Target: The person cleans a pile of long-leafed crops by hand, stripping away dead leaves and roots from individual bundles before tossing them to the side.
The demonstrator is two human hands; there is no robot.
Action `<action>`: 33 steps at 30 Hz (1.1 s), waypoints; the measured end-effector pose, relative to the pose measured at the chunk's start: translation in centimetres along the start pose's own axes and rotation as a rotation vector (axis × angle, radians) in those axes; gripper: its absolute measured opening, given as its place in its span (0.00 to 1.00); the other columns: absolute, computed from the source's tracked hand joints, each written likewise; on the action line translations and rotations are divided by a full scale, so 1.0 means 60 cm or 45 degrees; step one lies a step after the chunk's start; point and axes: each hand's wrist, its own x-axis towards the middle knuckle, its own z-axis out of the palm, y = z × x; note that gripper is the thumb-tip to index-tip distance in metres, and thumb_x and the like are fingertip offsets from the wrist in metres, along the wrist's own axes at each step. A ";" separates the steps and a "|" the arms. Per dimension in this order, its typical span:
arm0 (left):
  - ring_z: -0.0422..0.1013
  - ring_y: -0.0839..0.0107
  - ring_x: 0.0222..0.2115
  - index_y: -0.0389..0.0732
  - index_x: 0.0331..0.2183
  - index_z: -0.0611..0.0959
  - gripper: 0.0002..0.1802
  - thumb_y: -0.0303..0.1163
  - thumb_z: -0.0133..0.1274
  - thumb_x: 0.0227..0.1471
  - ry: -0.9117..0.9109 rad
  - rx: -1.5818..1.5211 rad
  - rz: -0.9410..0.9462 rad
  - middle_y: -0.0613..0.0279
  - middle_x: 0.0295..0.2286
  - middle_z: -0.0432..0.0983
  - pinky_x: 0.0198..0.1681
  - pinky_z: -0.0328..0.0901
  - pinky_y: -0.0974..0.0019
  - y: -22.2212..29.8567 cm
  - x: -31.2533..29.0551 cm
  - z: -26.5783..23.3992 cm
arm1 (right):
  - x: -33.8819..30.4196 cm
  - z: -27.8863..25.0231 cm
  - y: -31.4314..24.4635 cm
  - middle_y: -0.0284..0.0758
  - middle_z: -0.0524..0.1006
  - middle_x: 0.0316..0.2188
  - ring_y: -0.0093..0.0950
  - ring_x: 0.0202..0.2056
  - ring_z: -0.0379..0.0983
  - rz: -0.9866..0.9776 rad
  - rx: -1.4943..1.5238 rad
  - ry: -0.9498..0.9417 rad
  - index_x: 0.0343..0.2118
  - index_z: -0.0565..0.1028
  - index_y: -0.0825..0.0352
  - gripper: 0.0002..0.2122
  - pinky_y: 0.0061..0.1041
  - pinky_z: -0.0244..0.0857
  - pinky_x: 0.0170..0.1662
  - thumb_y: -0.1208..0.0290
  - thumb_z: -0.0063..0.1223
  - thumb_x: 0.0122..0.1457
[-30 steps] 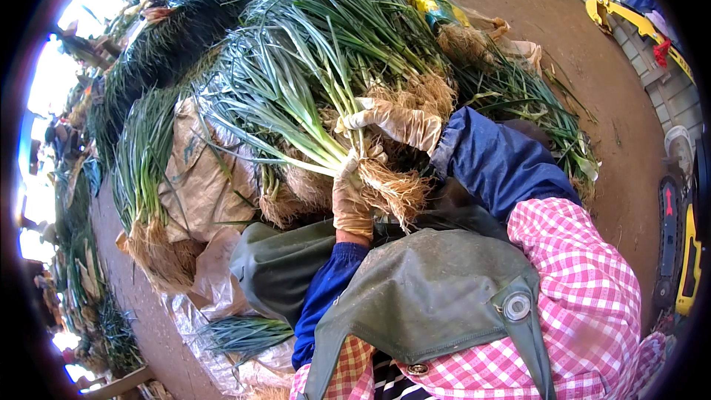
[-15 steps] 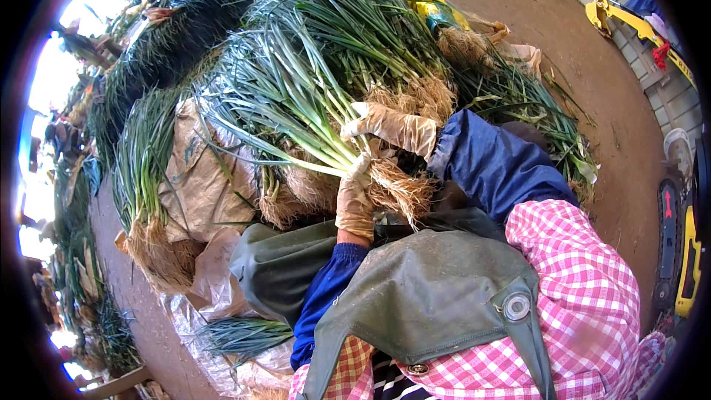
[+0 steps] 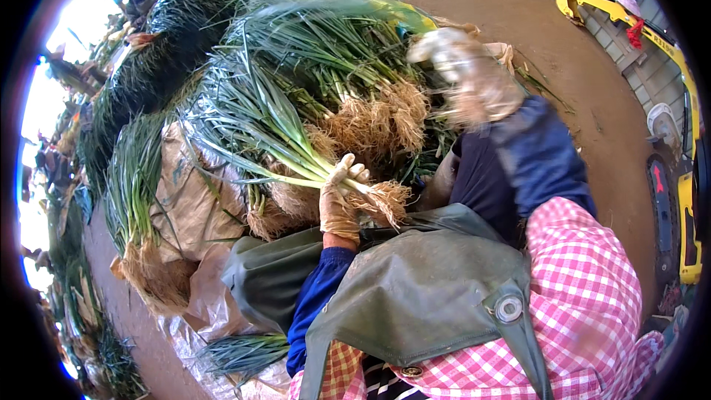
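My left hand (image 3: 339, 200), in a pale soiled glove, is closed around a few green onions (image 3: 311, 155). Their roots hang out to its right, and the long leaves fan up and to the left. My right hand (image 3: 474, 78), gloved too, is raised at the far right of the pile. Motion smears its fingers, so whether it grips anything is unclear. Blurred green leaves streak leftward near it. Below and left of that hand lies a thick heap of green onions (image 3: 370, 115), its tan roots facing me.
Another bundle of green onions (image 3: 137, 215) leans at the left against brown sacking (image 3: 196, 192). More leaves (image 3: 244, 352) lie on plastic sheeting at lower left. A yellow toy-like digger arm (image 3: 622, 11) stands at far right. My olive apron (image 3: 415, 281) covers my lap.
My right hand has left the green onions by my left hand and swung up and right. Fewer stalks are now in my left hand, which has shifted slightly left.
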 end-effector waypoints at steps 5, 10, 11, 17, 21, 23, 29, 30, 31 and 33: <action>0.61 0.67 0.27 0.33 0.42 0.73 0.18 0.26 0.53 0.47 0.042 -0.022 -0.040 0.63 0.25 0.63 0.34 0.62 0.65 0.007 -0.019 0.045 | -0.232 -0.264 -0.065 0.32 0.76 0.30 0.21 0.29 0.71 0.557 -0.344 0.123 0.34 0.75 0.66 0.10 0.21 0.69 0.31 0.64 0.47 0.60; 0.63 0.68 0.23 0.32 0.43 0.74 0.17 0.26 0.54 0.49 0.091 0.037 -0.027 0.63 0.23 0.66 0.31 0.64 0.65 0.002 -0.014 0.050 | -0.401 -0.484 0.125 0.37 0.78 0.28 0.25 0.30 0.75 1.102 -1.432 0.174 0.31 0.75 0.66 0.08 0.26 0.69 0.32 0.66 0.51 0.58; 0.63 0.68 0.23 0.32 0.43 0.74 0.17 0.26 0.54 0.49 0.106 0.068 -0.015 0.63 0.22 0.66 0.30 0.64 0.65 0.002 -0.013 0.053 | -0.393 -0.491 0.138 0.37 0.78 0.27 0.26 0.28 0.75 1.081 -1.839 0.116 0.30 0.75 0.66 0.07 0.27 0.70 0.30 0.67 0.52 0.57; 0.64 0.65 0.26 0.35 0.43 0.73 0.18 0.27 0.54 0.47 0.095 0.036 -0.061 0.62 0.23 0.66 0.32 0.66 0.60 -0.001 0.007 0.020 | 0.025 -0.145 0.215 0.31 0.72 0.21 0.25 0.26 0.69 0.610 -0.458 0.094 0.30 0.74 0.65 0.11 0.28 0.64 0.31 0.61 0.50 0.59; 0.67 0.67 0.28 0.29 0.47 0.71 0.24 0.26 0.54 0.47 0.084 0.110 -0.013 0.60 0.25 0.69 0.39 0.69 0.62 0.004 0.000 0.032 | 0.175 0.034 0.268 0.39 0.77 0.34 0.37 0.38 0.74 0.364 -1.476 -0.198 0.38 0.73 0.66 0.16 0.35 0.66 0.41 0.59 0.55 0.53; 0.67 0.68 0.28 0.29 0.48 0.70 0.25 0.26 0.53 0.48 0.077 0.135 -0.012 0.60 0.26 0.69 0.40 0.69 0.62 0.014 -0.002 0.024 | 0.191 0.095 0.299 0.44 0.76 0.35 0.40 0.39 0.74 0.388 -1.554 -0.232 0.42 0.72 0.67 0.17 0.36 0.66 0.43 0.61 0.54 0.52; 0.73 0.54 0.40 0.27 0.52 0.67 0.27 0.27 0.49 0.50 0.031 0.199 0.071 0.45 0.40 0.73 0.47 0.68 0.60 0.015 -0.003 0.017 | 0.217 0.108 0.262 0.33 0.78 0.25 0.20 0.25 0.71 0.523 -0.266 -0.218 0.36 0.76 0.67 0.09 0.19 0.65 0.28 0.67 0.51 0.59; 0.72 0.53 0.42 0.26 0.52 0.67 0.27 0.26 0.48 0.50 0.001 0.126 0.102 0.43 0.42 0.72 0.49 0.67 0.59 0.009 -0.002 0.032 | 0.214 0.107 0.254 0.33 0.78 0.24 0.19 0.25 0.70 0.482 0.025 -0.198 0.36 0.76 0.67 0.09 0.18 0.64 0.27 0.67 0.51 0.59; 0.71 0.51 0.44 0.26 0.52 0.67 0.27 0.26 0.47 0.50 -0.027 0.051 0.133 0.41 0.44 0.71 0.51 0.66 0.58 0.005 0.002 0.040 | 0.206 0.110 0.247 0.33 0.78 0.24 0.18 0.24 0.70 0.437 0.316 -0.177 0.35 0.76 0.68 0.09 0.17 0.64 0.26 0.66 0.52 0.59; 0.70 0.51 0.46 0.25 0.52 0.67 0.27 0.26 0.47 0.50 -0.055 0.034 0.108 0.40 0.45 0.71 0.54 0.64 0.58 0.004 0.004 0.045 | 0.174 0.136 0.227 0.35 0.79 0.27 0.17 0.26 0.71 0.332 0.507 -0.404 0.35 0.76 0.68 0.09 0.15 0.65 0.26 0.67 0.52 0.59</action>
